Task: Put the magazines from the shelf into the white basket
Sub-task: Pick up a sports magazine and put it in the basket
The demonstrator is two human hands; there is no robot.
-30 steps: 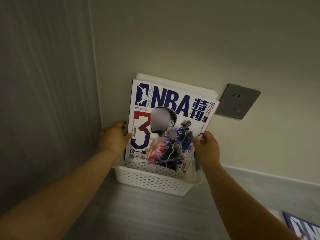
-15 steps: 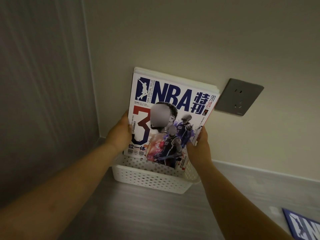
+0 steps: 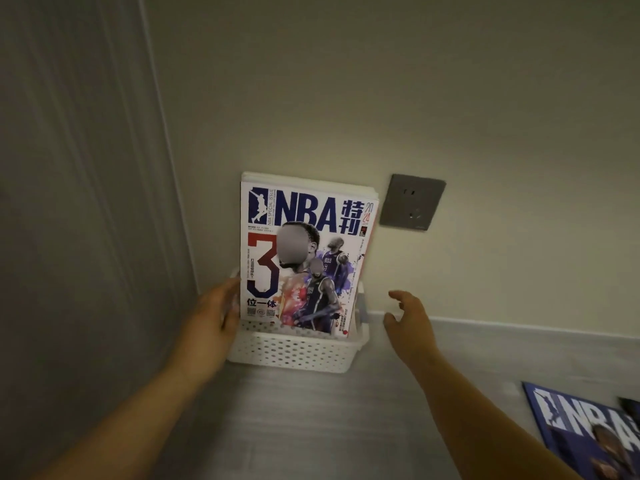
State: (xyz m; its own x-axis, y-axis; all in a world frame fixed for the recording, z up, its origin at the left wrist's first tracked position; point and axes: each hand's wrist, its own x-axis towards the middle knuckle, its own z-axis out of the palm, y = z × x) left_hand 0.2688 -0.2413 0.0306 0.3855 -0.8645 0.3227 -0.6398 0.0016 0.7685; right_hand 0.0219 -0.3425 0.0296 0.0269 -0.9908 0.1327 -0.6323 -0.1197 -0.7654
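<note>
A stack of magazines [image 3: 304,258] stands upright in the white perforated basket [image 3: 294,353], leaning back against the cream wall; the front cover shows basketball players and a large red "3". My left hand [image 3: 216,315] rests against the stack's left edge and the basket's left end, fingers extended. My right hand [image 3: 407,318] hovers to the right of the basket, fingers spread, holding nothing and apart from the magazines. Another blue magazine [image 3: 588,434] lies flat on the grey shelf surface at the lower right.
The basket sits in a corner: a grey panel [image 3: 86,202] on the left, the wall behind. A grey wall socket [image 3: 412,202] is mounted just right of the magazines' top. A dark object [image 3: 630,405] peeks in beside the flat magazine.
The magazines have settled lower into the basket and stand straighter. My right hand has let go and drawn away to the right; my left hand has slid down to the lower left edge.
</note>
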